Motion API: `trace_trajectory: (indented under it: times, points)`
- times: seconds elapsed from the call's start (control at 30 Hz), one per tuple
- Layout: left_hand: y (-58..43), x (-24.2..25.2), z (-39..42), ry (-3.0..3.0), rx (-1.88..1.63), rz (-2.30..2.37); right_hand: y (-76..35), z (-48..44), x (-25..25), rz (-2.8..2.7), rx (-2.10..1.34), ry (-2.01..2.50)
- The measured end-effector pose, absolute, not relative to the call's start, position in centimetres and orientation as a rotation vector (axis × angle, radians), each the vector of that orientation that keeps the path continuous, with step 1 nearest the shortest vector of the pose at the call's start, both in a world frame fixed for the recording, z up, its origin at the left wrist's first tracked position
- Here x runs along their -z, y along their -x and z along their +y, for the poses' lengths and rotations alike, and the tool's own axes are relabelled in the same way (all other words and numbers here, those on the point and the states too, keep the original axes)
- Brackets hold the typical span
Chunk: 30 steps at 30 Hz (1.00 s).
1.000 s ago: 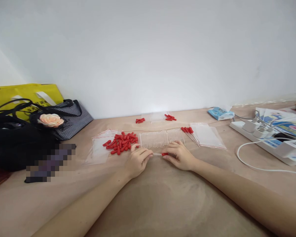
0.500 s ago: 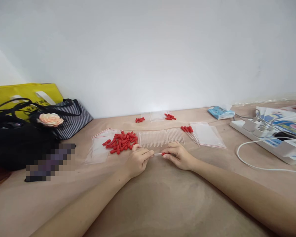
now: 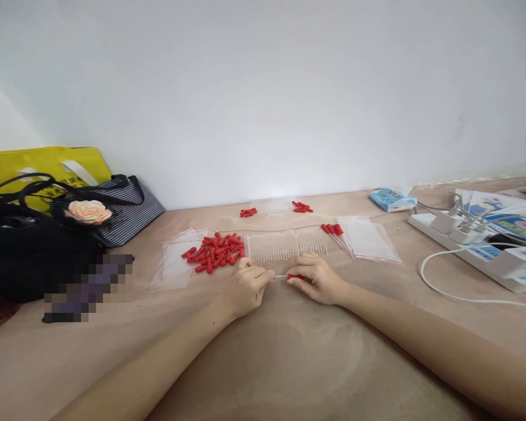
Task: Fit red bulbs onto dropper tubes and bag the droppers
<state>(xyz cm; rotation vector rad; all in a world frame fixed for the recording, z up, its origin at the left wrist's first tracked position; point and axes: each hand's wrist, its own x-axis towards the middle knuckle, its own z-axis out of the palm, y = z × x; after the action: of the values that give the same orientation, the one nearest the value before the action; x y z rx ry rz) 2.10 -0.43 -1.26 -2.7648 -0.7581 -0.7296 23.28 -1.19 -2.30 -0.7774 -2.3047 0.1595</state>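
- In the lower middle of the frame, on the near part of the counter (image 3: 289, 362), both hands meet. The left hand (image 3: 248, 286) has a narrow grip, with fingertips pinching one end of a clear tube (image 3: 281, 277).
- The right hand (image 3: 318, 279) holds a red cap (image 3: 291, 276) at the tube's other end, its fingers hiding most of it.
- I judge that the tube could bend or snap, if the hands push out of line. The cap could also sit crooked, or slip, if the pinch is too weak.
- The tube is thin, straight and nearly level; the cap looks matte and soft. How deep the tube goes inside, I cannot tell.
- A little farther, at the centre, lies a row of clear tubes (image 3: 272, 247); a pile of red caps (image 3: 217, 252) is left of it.
- Right of the row, capped tubes (image 3: 332, 229) lie beside plastic bags (image 3: 372, 241).
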Motion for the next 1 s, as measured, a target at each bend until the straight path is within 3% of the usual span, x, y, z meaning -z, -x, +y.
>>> trace_trajectory:
  times: [0.37,1.0]
  points:
    - [-2.45,1.29,-0.61,2.737,0.763,-0.749,-22.88,-0.99,2.30,-2.402,-0.062,0.768]
    - [-2.41,1.48,-0.61,2.759,0.854,-0.822,-23.40,-0.88,2.16,-2.281,-0.248,0.816]
